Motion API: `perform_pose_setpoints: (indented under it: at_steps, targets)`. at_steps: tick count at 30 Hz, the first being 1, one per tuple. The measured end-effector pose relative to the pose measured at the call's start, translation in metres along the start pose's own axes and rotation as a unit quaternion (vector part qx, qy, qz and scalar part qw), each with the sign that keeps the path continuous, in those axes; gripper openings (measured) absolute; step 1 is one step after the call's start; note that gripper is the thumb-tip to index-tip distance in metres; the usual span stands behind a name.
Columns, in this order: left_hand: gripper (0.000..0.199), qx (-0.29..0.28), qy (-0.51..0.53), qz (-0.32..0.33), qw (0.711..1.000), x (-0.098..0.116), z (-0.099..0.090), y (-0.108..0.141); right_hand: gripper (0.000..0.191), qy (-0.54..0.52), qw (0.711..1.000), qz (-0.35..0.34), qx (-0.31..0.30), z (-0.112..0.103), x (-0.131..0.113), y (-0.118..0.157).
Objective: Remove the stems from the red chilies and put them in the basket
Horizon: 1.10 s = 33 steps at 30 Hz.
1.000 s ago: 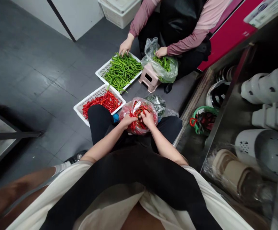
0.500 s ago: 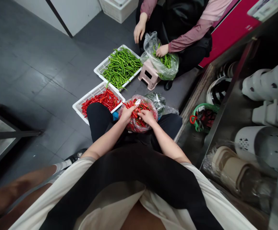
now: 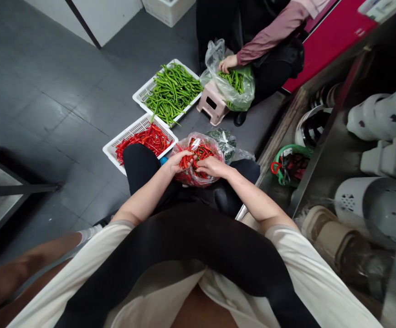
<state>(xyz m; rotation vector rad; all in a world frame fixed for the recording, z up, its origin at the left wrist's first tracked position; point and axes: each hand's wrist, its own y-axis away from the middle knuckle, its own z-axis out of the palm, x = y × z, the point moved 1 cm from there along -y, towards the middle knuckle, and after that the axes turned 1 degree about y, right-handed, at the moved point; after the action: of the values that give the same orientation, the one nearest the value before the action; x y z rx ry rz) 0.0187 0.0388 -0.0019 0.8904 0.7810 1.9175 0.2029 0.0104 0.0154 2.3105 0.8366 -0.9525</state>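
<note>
A clear plastic bag (image 3: 203, 181) full of red chili peppers (image 3: 203, 148) rests between my knees. Several red chilies lie in my left hand (image 3: 177, 163), its fingers curled round them over the bag's left side. My right hand (image 3: 214, 166) reaches in from the right, fingertips closed together on a chili at the middle of the bag; the fingers partly hide it. Just beyond my left knee, a white basket (image 3: 111, 152) holds more red chilies.
Another white basket (image 3: 139, 96) holds green chilies. Across from me, a person's hand (image 3: 228, 63) is in a bag of green chilies on a pink stool (image 3: 214, 102). A tied bag (image 3: 223, 139) lies beyond mine. Shelves with a green basket (image 3: 288, 180) and white containers (image 3: 365, 200) line the right.
My left hand has turned palm up with chilies in it. My right forearm has swung outward to the right. The other person's one hand has left the view.
</note>
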Motion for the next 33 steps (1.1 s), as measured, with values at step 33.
perform_pose_setpoints:
  at_steps: [33]
  targets:
    - [0.006,0.055,0.090,0.165,0.981,-0.005,-0.032,0.016,0.029,0.101,0.949,0.286,0.087,0.050,0.030,0.005]
